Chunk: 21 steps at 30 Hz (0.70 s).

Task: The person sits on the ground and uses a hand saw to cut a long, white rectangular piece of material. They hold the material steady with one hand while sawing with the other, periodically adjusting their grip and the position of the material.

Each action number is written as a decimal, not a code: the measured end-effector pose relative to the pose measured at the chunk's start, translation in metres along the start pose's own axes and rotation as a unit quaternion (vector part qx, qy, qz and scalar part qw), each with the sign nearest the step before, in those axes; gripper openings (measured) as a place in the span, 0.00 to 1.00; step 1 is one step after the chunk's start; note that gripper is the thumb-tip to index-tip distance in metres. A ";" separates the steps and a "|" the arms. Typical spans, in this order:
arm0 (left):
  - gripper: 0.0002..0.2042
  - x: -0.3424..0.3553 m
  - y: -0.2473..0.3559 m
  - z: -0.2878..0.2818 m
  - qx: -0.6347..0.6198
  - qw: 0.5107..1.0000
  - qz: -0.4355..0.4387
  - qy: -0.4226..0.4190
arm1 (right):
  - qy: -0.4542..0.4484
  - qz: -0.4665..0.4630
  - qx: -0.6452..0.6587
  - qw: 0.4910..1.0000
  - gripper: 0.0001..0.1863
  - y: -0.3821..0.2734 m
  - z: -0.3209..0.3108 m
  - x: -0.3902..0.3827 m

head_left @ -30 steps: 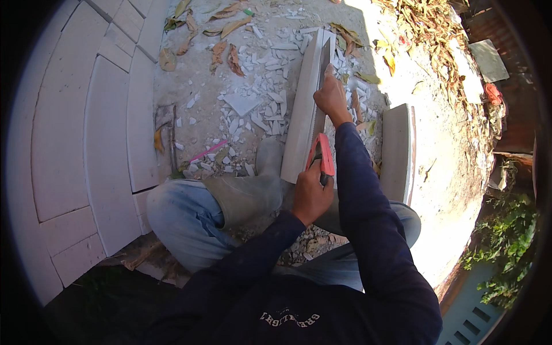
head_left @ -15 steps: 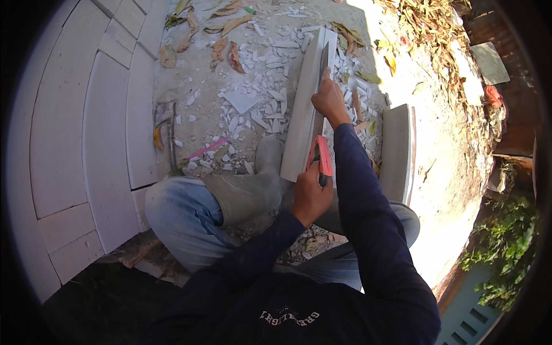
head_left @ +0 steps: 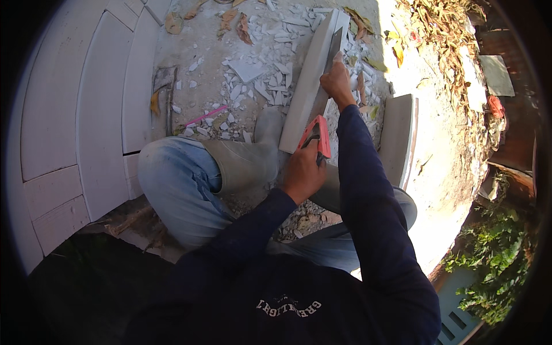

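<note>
1. The left hand [head_left: 305,173] is wrapped round the handle of a red-handled, grey-bladed hand saw [head_left: 324,138], whose blade points to about 1 o'clock
2. The right hand [head_left: 338,81], further up the blade, has its fingers curled at the block's edge; I cannot tell whether it grips or only presses, but it seems placed to steady blade and block together
3. Beneath the blade lies a long, pale grey rectangular block [head_left: 309,92], slanting from 7 to 1 o'clock, perhaps so it lines up with the arms
4. A grey-green rubber boot [head_left: 267,129] sits just beside its near end at 7 o'clock, probably limiting room there
5. White, flat, broken shards [head_left: 247,70] litter the ground at 9 o'clock, making uneven footing
6. A second pale grey block [head_left: 397,135] stands at 4 o'clock from the right hand, apart from the first
</note>
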<state>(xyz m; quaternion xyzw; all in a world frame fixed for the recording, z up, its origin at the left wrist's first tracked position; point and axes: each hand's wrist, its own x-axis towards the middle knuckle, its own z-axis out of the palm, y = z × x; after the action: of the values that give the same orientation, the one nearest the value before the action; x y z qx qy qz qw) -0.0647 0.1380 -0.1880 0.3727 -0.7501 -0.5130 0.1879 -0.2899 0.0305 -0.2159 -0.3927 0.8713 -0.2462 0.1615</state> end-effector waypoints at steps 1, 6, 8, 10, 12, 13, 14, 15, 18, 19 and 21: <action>0.12 -0.015 -0.003 -0.001 -0.045 0.999 -0.001 0.001 | 0.003 -0.009 -0.029 1.000 0.46 0.005 0.008 -0.016; 0.12 -0.084 -0.026 0.007 -0.070 0.997 -0.010 -0.009 | 0.018 -0.021 -0.040 0.999 0.49 0.006 0.032 -0.081; 0.11 -0.072 -0.021 0.010 -0.084 0.996 -0.010 -0.027 | 0.054 -0.053 -0.010 0.997 0.49 0.022 0.029 -0.069; 0.10 -0.030 -0.013 0.013 -0.085 0.996 0.002 -0.031 | 0.098 -0.067 -0.037 0.992 0.48 0.038 0.023 -0.028; 0.09 -0.015 -0.013 0.021 -0.081 0.996 0.025 0.007 | 0.095 -0.078 -0.041 0.992 0.48 0.038 0.031 -0.009; 0.09 -0.014 -0.013 0.028 -0.081 0.994 0.056 0.040 | 0.084 -0.077 -0.037 0.993 0.48 0.034 0.029 -0.007; 0.08 -0.016 -0.015 0.032 -0.080 0.990 0.087 0.072 | 0.073 -0.077 -0.034 0.994 0.48 0.031 0.027 -0.009; 0.08 -0.026 -0.018 0.032 -0.091 0.994 0.043 0.041 | 0.067 -0.068 -0.035 0.995 0.48 0.028 0.028 -0.017; 0.09 -0.072 -0.013 0.016 -0.118 0.993 -0.028 -0.016 | 0.045 -0.034 -0.050 0.997 0.47 0.017 0.029 -0.068; 0.08 -0.098 -0.019 0.014 -0.120 0.993 -0.009 -0.004 | 0.037 -0.024 -0.058 0.997 0.47 0.007 0.028 -0.095; 0.08 -0.119 -0.024 0.007 -0.118 0.993 0.016 0.015 | 0.025 -0.016 -0.055 0.998 0.48 0.000 0.032 -0.117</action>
<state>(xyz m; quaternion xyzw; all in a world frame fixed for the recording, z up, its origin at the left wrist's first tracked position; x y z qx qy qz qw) 0.0165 0.2270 -0.2007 0.3437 -0.6869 -0.5895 0.2499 -0.2001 0.1105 -0.2319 -0.4081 0.8812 -0.2099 0.1136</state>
